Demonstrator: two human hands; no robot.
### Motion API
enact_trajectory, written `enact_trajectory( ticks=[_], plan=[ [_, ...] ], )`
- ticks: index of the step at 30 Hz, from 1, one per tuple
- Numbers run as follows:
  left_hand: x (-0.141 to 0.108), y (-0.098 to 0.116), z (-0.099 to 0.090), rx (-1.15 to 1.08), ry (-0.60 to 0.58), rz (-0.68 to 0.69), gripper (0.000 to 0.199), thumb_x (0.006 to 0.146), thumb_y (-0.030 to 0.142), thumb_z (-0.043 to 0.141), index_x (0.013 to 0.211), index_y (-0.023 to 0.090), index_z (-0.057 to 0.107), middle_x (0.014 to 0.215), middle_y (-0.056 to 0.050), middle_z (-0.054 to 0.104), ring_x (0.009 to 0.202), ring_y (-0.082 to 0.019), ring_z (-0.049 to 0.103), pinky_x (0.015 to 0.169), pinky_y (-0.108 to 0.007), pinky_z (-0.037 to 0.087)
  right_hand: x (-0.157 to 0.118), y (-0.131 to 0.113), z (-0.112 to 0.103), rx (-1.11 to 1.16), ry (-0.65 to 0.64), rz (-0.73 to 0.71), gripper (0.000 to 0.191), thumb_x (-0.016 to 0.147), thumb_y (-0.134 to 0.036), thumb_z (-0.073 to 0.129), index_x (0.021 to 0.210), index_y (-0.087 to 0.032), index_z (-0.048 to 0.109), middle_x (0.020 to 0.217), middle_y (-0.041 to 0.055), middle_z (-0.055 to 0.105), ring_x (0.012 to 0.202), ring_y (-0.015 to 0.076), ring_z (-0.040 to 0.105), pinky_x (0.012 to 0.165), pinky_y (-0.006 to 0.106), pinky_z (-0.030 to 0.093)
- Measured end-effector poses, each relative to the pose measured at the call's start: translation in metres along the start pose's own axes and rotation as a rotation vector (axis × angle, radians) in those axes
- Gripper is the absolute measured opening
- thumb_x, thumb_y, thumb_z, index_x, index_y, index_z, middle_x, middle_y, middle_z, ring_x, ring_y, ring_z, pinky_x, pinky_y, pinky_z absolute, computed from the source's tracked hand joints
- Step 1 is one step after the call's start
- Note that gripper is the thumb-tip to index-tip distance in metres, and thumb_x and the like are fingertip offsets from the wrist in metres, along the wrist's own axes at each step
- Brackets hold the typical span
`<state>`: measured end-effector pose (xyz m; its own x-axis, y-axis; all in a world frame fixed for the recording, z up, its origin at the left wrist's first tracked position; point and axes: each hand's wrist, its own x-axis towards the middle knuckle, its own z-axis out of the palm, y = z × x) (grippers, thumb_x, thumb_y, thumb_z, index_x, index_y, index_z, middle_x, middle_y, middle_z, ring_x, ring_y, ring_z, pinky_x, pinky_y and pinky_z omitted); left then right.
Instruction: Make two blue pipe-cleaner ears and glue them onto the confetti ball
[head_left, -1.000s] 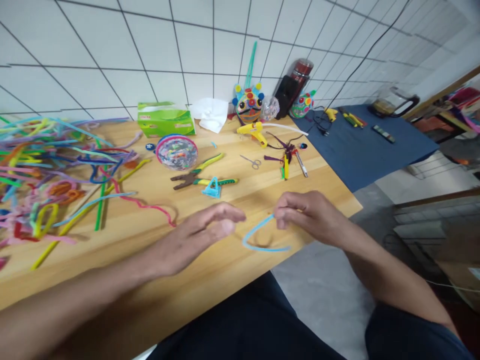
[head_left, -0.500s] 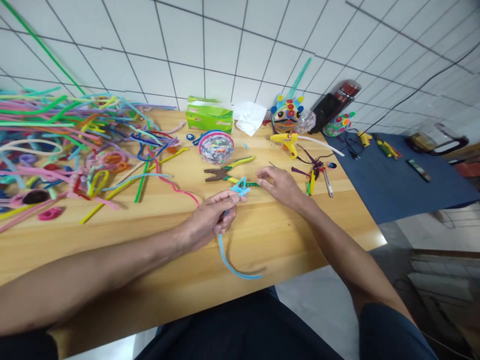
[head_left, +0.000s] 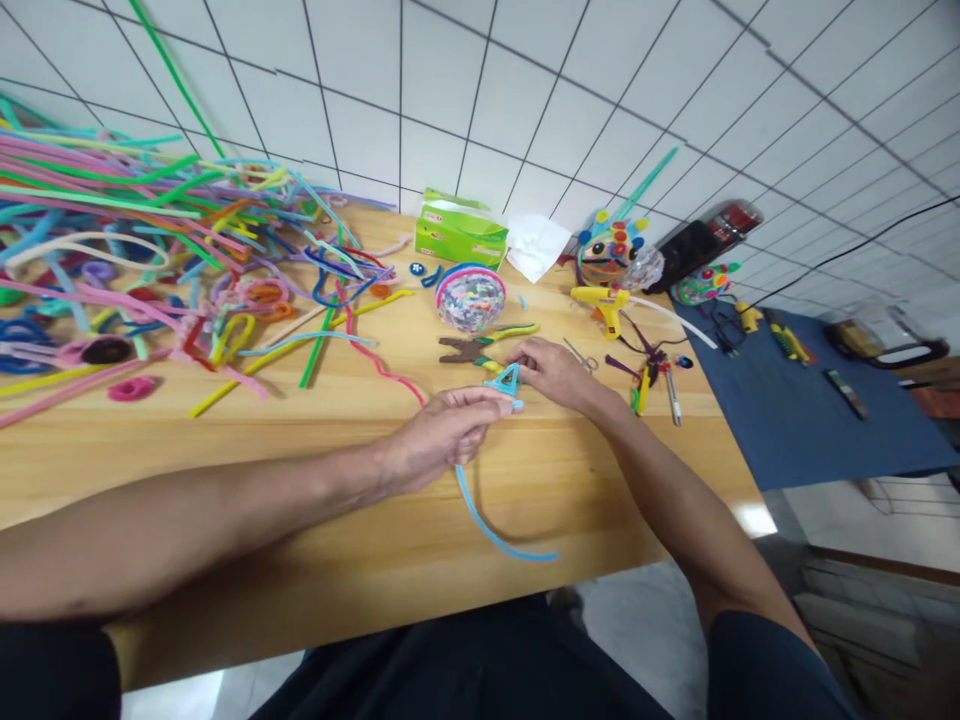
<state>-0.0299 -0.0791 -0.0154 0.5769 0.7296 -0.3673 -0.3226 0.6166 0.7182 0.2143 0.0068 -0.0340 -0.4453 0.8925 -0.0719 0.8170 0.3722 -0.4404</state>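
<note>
the blue pipe cleaner (head_left: 487,520) has passed to the left hand (head_left: 442,435) — fingers pinched on it above the tabletop (head_left: 337,440); right hand (head_left: 551,370) now closes on the small blue triangle (head_left: 507,382) — shaping goes on

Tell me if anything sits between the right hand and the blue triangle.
Nothing visible does. The right hand sits right beside the blue triangle, fingertips at its edge, while the left hand pinches it from below, with a blue pipe cleaner trailing down. The pliers lie just behind.
</note>
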Motion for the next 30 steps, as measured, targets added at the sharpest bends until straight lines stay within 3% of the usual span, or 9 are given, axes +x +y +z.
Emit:
enact_trajectory(
  ticks=[5, 8, 14, 18, 21, 22, 25, 27, 30],
  plan=[
    [-0.001, -0.004, 0.001, 0.041, -0.021, -0.051, 0.029, 0.071, 0.037, 0.086, 0.085, 0.018, 0.069, 0.046, 0.011, 0.044, 0.037, -0.004, 0.025, 0.039, -0.02, 0.018, 0.001, -0.004, 0.014, -0.121, -0.003, -0.045, 0.007, 0.103, -0.023, 0.068, 0.101, -0.019, 0.073, 0.106, 0.0082, 0.077, 0.099, 0.0217, 0.07, 0.087, 0.032, 0.049],
    [-0.001, -0.005, 0.003, 0.063, -0.021, -0.073, 0.033, 0.065, 0.038, 0.085, 0.082, 0.019, 0.064, 0.051, 0.01, 0.052, 0.036, -0.003, 0.028, 0.038, -0.019, 0.019, 0.0, -0.01, 0.021, -0.292, 0.026, 0.045, 0.012, 0.107, -0.024, 0.06, 0.109, -0.019, 0.07, 0.113, 0.012, 0.077, 0.103, 0.025, 0.071, 0.086, 0.034, 0.048],
    [-0.001, -0.008, 0.003, 0.108, -0.036, -0.055, 0.037, 0.064, 0.044, 0.083, 0.083, 0.019, 0.063, 0.048, 0.01, 0.049, 0.037, -0.003, 0.028, 0.039, -0.018, 0.02, -0.017, -0.002, 0.004, -0.369, 0.122, 0.075, 0.02, 0.107, -0.031, 0.052, 0.116, -0.02, 0.067, 0.115, 0.0144, 0.079, 0.106, 0.03, 0.073, 0.082, 0.037, 0.047],
    [0.0, -0.007, 0.001, 0.101, -0.027, 0.0, 0.036, 0.067, 0.044, 0.082, 0.084, 0.02, 0.062, 0.048, 0.011, 0.048, 0.037, -0.003, 0.026, 0.039, -0.019, 0.018, -0.053, 0.008, -0.02, -0.164, 0.416, -0.049, 0.02, 0.104, -0.04, 0.053, 0.105, -0.024, 0.066, 0.1, 0.0098, 0.075, 0.091, 0.0268, 0.07, 0.078, 0.039, 0.048],
    [0.0, -0.004, 0.0, 0.104, -0.022, 0.042, 0.034, 0.071, 0.044, 0.081, 0.084, 0.019, 0.063, 0.049, 0.01, 0.048, 0.038, -0.003, 0.027, 0.04, -0.019, 0.019, -0.088, -0.002, -0.032, 0.227, 0.764, -0.046, 0.028, 0.105, -0.054, 0.056, 0.103, -0.027, 0.063, 0.088, 0.0031, 0.065, 0.076, 0.0207, 0.059, 0.072, 0.037, 0.046],
    [0.0, -0.003, 0.0, 0.106, -0.016, 0.058, 0.033, 0.072, 0.044, 0.081, 0.085, 0.019, 0.063, 0.05, 0.01, 0.049, 0.039, -0.003, 0.029, 0.04, -0.018, 0.019, -0.098, -0.008, -0.033, 0.414, 0.806, -0.014, 0.031, 0.101, -0.059, 0.063, 0.105, -0.028, 0.062, 0.083, -0.0004, 0.06, 0.069, 0.0181, 0.053, 0.067, 0.034, 0.044],
    [0.001, 0.0, 0.0, 0.122, 0.014, 0.112, 0.032, 0.075, 0.043, 0.082, 0.084, 0.018, 0.065, 0.057, 0.008, 0.053, 0.042, -0.003, 0.035, 0.041, -0.018, 0.022, -0.119, -0.029, -0.03, 0.91, 0.563, 0.179, 0.054, 0.081, -0.061, 0.088, 0.116, -0.029, 0.062, 0.067, -0.0095, 0.046, 0.052, 0.0114, 0.034, 0.052, 0.028, 0.029],
    [0.001, 0.002, 0.002, 0.148, 0.03, 0.158, 0.032, 0.076, 0.043, 0.083, 0.082, 0.018, 0.064, 0.06, 0.006, 0.057, 0.043, -0.004, 0.039, 0.041, -0.018, 0.024, -0.127, -0.04, -0.024, 1.061, 0.379, 0.363, 0.055, 0.078, -0.058, 0.09, 0.114, -0.026, 0.065, 0.056, -0.014, 0.036, 0.046, 0.0089, 0.025, 0.048, 0.026, 0.022],
    [-0.001, 0.006, 0.005, 0.194, 0.038, 0.211, 0.032, 0.079, 0.043, 0.083, 0.082, 0.018, 0.064, 0.06, 0.006, 0.058, 0.043, -0.004, 0.04, 0.043, -0.018, 0.027, -0.136, -0.05, -0.014, 1.116, 0.34, 0.493, 0.048, 0.077, -0.055, 0.088, 0.105, -0.022, 0.067, 0.052, -0.0142, 0.035, 0.043, 0.0082, 0.027, 0.047, 0.026, 0.023]
  ],
)
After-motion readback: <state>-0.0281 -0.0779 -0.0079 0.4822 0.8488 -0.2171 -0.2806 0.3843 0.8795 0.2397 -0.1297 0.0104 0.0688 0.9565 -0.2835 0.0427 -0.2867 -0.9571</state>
